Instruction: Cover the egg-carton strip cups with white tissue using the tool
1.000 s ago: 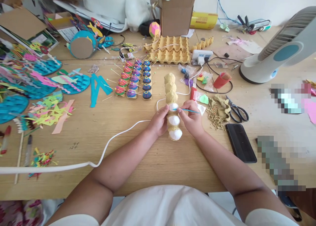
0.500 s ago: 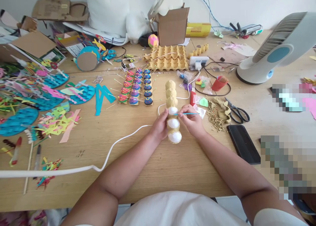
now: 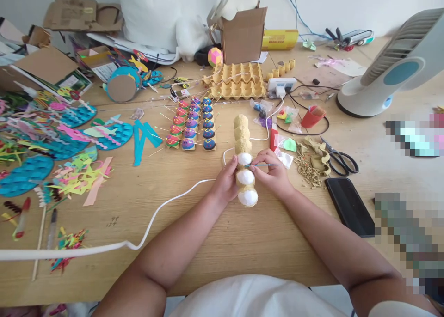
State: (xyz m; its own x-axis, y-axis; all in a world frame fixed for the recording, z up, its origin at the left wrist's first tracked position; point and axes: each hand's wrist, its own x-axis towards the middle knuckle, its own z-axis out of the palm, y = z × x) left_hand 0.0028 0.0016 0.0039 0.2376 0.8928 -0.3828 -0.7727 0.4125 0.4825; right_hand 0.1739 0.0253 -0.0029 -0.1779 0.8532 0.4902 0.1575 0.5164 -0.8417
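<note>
A strip of egg-carton bumps [image 3: 242, 133] stands out in front of me, its nearer three bumps covered in white and the farther ones bare tan. My left hand [image 3: 227, 180] is closed on the strip's left side. Pinched in my right hand [image 3: 269, 170] is a thin blue stick [image 3: 270, 164], its tip touching the strip at the lower edge of the farthest white bump. Beyond to the left stand rows of painted bumps [image 3: 190, 123] in red, purple and dark blue, with pins sticking out.
Right of my hands lie torn carton scraps [image 3: 308, 162], scissors [image 3: 342, 162] and a black phone [image 3: 350, 206]. A white fan [image 3: 367, 88] stands behind them. A white cable [image 3: 156, 213] crosses the left side; blue trays [image 3: 29, 173] and paper strips [image 3: 78, 176] lie farther left.
The view has shifted slightly. The stick's tip has moved from the middle of the farthest white bump to its nearer edge. Both hands keep their hold.
</note>
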